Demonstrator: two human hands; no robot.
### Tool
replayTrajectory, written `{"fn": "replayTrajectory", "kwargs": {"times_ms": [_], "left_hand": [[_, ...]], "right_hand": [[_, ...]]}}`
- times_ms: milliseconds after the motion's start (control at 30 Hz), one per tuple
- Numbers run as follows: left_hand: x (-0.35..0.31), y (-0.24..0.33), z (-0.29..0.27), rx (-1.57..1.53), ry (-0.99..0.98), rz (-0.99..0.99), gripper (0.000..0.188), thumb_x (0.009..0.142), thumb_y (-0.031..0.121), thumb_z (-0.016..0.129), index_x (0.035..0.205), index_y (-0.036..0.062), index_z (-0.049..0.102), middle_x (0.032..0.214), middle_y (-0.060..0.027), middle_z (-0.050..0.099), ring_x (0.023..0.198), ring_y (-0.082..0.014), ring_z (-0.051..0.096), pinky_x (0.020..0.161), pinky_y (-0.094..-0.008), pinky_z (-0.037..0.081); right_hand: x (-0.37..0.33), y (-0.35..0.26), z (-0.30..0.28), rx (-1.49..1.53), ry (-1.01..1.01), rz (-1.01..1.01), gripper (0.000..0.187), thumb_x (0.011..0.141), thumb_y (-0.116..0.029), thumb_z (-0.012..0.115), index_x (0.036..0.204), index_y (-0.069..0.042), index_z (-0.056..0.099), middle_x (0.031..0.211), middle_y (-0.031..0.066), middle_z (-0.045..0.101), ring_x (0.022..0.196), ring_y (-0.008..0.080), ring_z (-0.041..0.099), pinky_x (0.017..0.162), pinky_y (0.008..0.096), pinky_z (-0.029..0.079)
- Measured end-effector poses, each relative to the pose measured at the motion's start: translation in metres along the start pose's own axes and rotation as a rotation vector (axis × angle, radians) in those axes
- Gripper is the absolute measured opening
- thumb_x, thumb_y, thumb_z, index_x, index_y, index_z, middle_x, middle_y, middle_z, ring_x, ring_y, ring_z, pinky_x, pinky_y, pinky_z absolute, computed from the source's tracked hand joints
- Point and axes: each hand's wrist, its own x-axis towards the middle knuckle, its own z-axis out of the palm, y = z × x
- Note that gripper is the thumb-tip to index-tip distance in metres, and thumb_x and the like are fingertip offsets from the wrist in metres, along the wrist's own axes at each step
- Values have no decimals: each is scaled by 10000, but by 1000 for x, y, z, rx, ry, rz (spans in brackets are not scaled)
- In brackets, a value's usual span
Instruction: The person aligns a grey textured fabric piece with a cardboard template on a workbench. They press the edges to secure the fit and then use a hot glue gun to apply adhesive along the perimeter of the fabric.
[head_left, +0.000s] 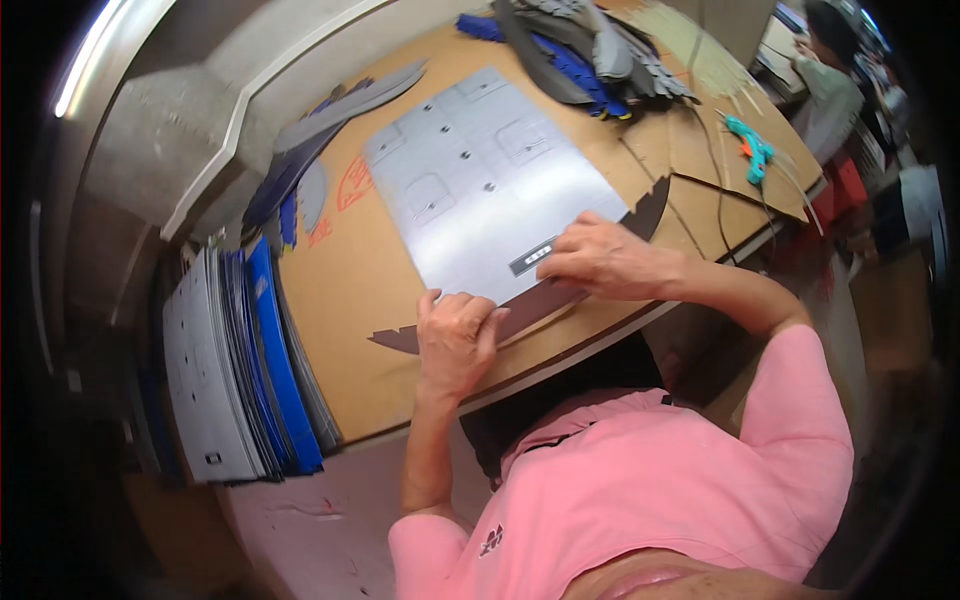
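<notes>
A silver-grey sheet panel (470, 215) with rivet-like dots, raised outlines and a small black label lies on the tan work table. Along its near edge runs a dark brown curved strip (540, 303) with notched ends. My left hand (457, 338) is closed on the strip at the panel's near left corner, fingers bent over the edge. Closed too, my right hand (612, 260) presses bent fingers beside the label, where panel and strip meet. Its palm hides part of the strip, and its thumb is hard to make out.
Stacked grey and blue panels (265, 350) stand at the table's left side. Curved grey and blue strips (350, 105) lie at the far left, with a heap of more strips (580, 55) at the back. A teal glue gun (750, 150) and cords lie right. Another person (835, 85) is beyond.
</notes>
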Motion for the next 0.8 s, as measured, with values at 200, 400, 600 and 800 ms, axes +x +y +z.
{"fn": "replayTrajectory", "kwargs": {"times_ms": [200, 400, 600, 800], "left_hand": [[39, -9, 12, -123, -164, -79, 90, 697, 64, 699, 766, 42, 645, 803, -129, 644, 774, -310, 618, 716, -413, 446], [38, -11, 39, 155, -8, 46, 83, 603, 8, 649, 636, 43, 582, 688, -124, 551, 697, -321, 514, 624, -430, 419], [10, 10, 51, 393, -43, 198, 176, 630, -70, 583, 801, -34, 605, 744, -121, 538, 726, -304, 516, 668, -402, 436], [-10, 25, 49, 460, -105, 161, 512, 613, -87, 581, 1123, -118, 554, 861, -151, 528, 835, -297, 507, 768, -382, 421]], "right_hand": [[30, 30, 34, 125, 105, -61, 104, 673, -88, 628, 770, -53, 641, 756, 131, 597, 759, 343, 609, 662, 440, 478], [29, 22, 47, -229, 153, -97, 66, 716, -124, 588, 701, -62, 601, 755, 72, 581, 781, 246, 584, 699, 344, 458], [-1, 13, 65, -441, 275, -188, 101, 764, -162, 549, 738, -74, 590, 797, 31, 538, 821, 166, 533, 761, 302, 418], [-17, 0, 79, -588, 350, -134, 224, 800, -135, 542, 960, 0, 621, 847, 61, 532, 849, 196, 548, 797, 314, 437]]}}
